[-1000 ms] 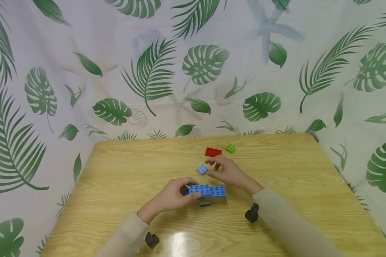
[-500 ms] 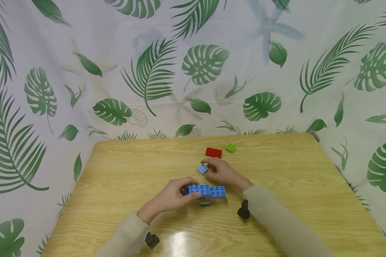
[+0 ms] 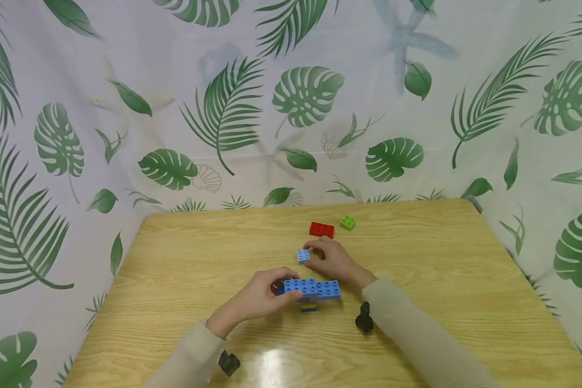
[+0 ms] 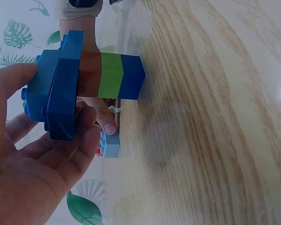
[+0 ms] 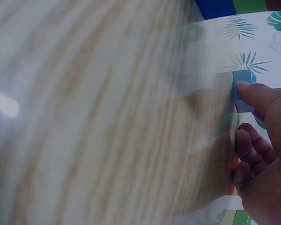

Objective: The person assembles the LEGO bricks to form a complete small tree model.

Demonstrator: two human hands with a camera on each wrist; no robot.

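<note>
1 brick stack [image 3: 310, 288] gripped, L hand [image 3: 258, 295] | lt-blu brick [image 3: 303, 256] pinched, R hand [image 3: 334, 260]

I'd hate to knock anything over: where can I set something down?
The wooden table is bare left of the left grip and right of the right grip, out to either edge. It's crowded centrally, towards the far edge: blue-topped plastic build, light-blue square brick, red oblong brick and green square brick.

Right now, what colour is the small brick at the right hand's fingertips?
The small brick is light blue, clearest in the head view.
</note>
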